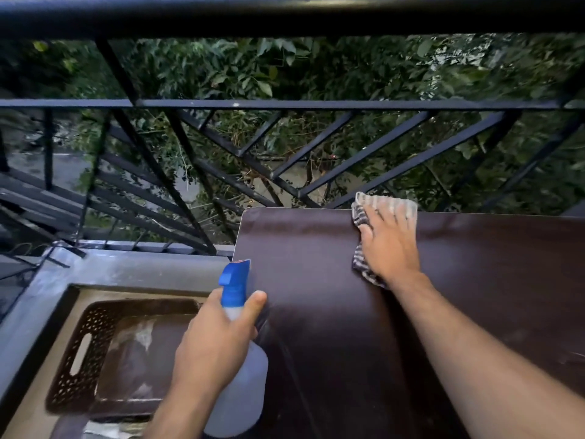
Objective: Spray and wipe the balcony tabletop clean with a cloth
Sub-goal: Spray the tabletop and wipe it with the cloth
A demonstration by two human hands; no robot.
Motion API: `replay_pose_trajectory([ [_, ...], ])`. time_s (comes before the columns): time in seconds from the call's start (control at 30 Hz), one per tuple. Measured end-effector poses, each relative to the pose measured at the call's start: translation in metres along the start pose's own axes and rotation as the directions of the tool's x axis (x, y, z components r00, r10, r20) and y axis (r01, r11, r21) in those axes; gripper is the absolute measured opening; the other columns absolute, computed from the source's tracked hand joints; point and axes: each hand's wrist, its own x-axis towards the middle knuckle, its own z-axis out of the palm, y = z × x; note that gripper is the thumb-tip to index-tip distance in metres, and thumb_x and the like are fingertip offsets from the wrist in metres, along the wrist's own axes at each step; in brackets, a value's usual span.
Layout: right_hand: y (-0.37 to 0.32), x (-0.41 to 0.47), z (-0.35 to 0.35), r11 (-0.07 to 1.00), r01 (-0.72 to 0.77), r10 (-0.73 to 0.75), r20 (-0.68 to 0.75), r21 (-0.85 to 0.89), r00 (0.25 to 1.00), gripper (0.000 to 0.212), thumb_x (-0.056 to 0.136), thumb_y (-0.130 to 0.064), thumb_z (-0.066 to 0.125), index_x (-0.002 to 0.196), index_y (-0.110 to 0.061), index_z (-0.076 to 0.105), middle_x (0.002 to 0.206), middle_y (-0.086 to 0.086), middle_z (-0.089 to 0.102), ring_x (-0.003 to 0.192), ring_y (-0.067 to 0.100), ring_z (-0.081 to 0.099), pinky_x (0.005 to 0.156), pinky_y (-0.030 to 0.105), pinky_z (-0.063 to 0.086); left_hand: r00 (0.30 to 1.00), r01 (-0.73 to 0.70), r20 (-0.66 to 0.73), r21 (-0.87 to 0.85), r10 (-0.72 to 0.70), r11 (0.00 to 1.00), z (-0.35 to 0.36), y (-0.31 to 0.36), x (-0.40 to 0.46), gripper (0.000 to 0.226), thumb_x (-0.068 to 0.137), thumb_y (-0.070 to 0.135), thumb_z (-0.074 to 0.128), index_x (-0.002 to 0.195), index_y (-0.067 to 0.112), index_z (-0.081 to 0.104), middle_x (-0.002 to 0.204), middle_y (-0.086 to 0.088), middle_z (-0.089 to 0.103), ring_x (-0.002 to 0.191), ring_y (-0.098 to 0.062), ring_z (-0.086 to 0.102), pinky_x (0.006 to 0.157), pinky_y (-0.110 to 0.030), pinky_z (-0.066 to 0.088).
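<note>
Fingers of the left hand wrap the neck of the spray bottle, thumb up beside the blue trigger head; the bottle hangs at the tabletop's left edge, nozzle aimed out along that edge, which reads as parking it within reach while the other hand works, ready for another squirt; whether a finger sits on the trigger itself I cannot tell. Below and left of it a brown perforated basket sits on the balcony floor, holding something pale and crumpled (too dim to name), well clear of the wiping.

Further out, the dark brown tabletop shows a faint hazy sheen; the right hand lies flat on it with fingers spread, palm pressing the striped cloth down so it bears on as much surface as possible; cloth and hand sit at the far edge, the cloth's end lapping just over it, so I judge the wipe is working the back margin, with the right-hand stretch still to cover.

Beyond the edge stands the black metal railing, with foliage behind it.
</note>
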Motion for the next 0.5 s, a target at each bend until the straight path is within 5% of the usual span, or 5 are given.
replay_pose_trajectory([
  [0.1, -0.051, -0.034, -0.001, 0.949, 0.313, -0.313, -0.001, 0.048, 0.95, 0.052, 0.095, -0.033, 0.035, 0.14, -0.019, 0.056, 0.15, 0.009, 0.05, 0.14, 0.031, 0.033, 0.123, 0.05, 0.011, 1.0, 0.022, -0.001, 0.017, -0.022, 1.0, 0.002, -0.003, 0.002, 0.064, 0.064, 0.085, 0.039, 0.083, 0.028, 0.06, 0.075, 0.0, 0.073, 0.08, -0.024, 0.069, 0.083, -0.046, 0.054],
  [0.17, -0.085, -0.055, 0.005, 0.803, 0.583, -0.591, 0.04, 0.124, 0.805, 0.052, 0.093, -0.032, 0.042, 0.142, -0.022, 0.053, 0.149, 0.003, 0.051, 0.141, 0.029, 0.035, 0.122, 0.052, 0.014, 1.0, 0.017, 0.003, 0.021, -0.017, 1.0, 0.002, -0.002, 0.001, 0.063, 0.063, 0.086, 0.038, 0.083, 0.029, 0.059, 0.072, 0.002, 0.073, 0.078, -0.022, 0.07, 0.083, -0.045, 0.055],
  [0.27, -0.119, -0.058, 0.019, 0.622, 0.747, -0.779, 0.083, 0.235, 0.622, 0.047, 0.093, -0.032, 0.048, 0.139, -0.023, 0.051, 0.147, 0.0, 0.05, 0.146, 0.031, 0.032, 0.123, 0.055, 0.012, 1.0, -0.001, 0.011, 0.025, 0.0, 1.0, 0.001, 0.001, 0.002, 0.065, 0.061, 0.088, 0.037, 0.082, 0.031, 0.059, 0.07, 0.004, 0.073, 0.077, -0.021, 0.07, 0.082, -0.044, 0.055],
  [0.33, -0.136, -0.038, 0.025, 0.636, 0.736, -0.768, 0.098, 0.231, 0.633, 0.047, 0.091, -0.032, 0.044, 0.135, -0.022, 0.056, 0.148, 0.002, 0.05, 0.146, 0.032, 0.032, 0.123, 0.055, 0.01, 1.0, -0.007, 0.011, 0.021, 0.007, 1.0, 0.001, -0.002, 0.004, 0.066, 0.061, 0.088, 0.036, 0.083, 0.031, 0.059, 0.07, 0.003, 0.073, 0.078, -0.023, 0.07, 0.082, -0.044, 0.055],
  [0.5, -0.171, 0.023, 0.033, 0.828, 0.526, -0.553, 0.123, 0.194, 0.824, 0.057, 0.098, -0.039, 0.037, 0.154, -0.03, 0.036, 0.162, 0.002, 0.031, 0.153, 0.031, 0.017, 0.125, 0.051, 0.0, 1.0, -0.006, -0.016, -0.025, 0.006, 1.0, 0.002, -0.007, 0.006, 0.067, 0.06, 0.088, 0.039, 0.083, 0.028, 0.059, 0.068, 0.003, 0.073, 0.077, -0.023, 0.071, 0.082, -0.045, 0.055],
])
